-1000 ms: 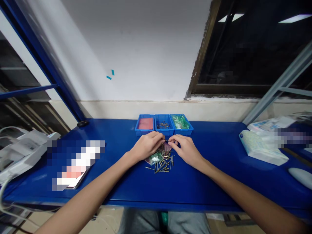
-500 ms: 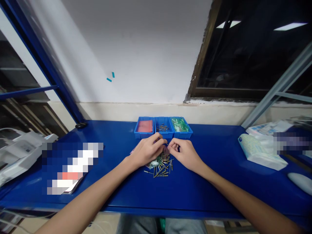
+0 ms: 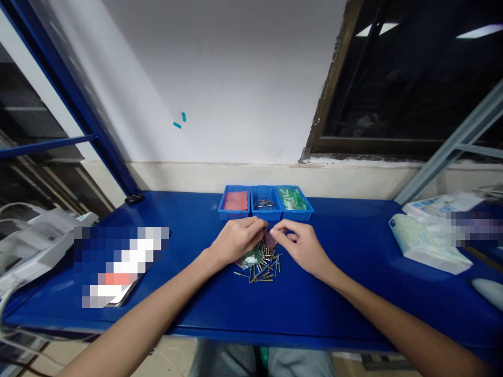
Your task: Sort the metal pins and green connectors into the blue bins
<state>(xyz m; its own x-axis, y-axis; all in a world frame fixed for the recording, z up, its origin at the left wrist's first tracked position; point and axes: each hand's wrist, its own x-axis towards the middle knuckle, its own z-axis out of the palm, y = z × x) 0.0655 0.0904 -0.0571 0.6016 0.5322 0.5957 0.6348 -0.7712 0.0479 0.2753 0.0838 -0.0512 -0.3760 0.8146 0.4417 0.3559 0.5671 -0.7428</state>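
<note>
My left hand (image 3: 239, 238) is closed, with fingers bent and tips pinched together above a pile of blind rivets (image 3: 265, 264). Opposite it, my right hand (image 3: 301, 241) pinches with thumb and forefinger, its tips close to the left ones. Between the hands hangs a small see-through pinkish plastic bag (image 3: 270, 239), gripped near its upper edge; the fingers partly hide it. Under my left hand lies a green and silvery clear packet (image 3: 250, 258), beside the loose rivets.
Three blue bins stand behind the hands: one with pink bags (image 3: 236, 201), one with rivets (image 3: 264, 203), one with green packets (image 3: 291, 199). A blurred-out flat object lies left. A tissue pack (image 3: 428, 246) and a white mouse-like object (image 3: 489, 293) are at right.
My right hand's fingers have shifted slightly, the forefinger now more arched over the thumb. Both hands stay close together over the rivets. The whole view has shifted a little.
</note>
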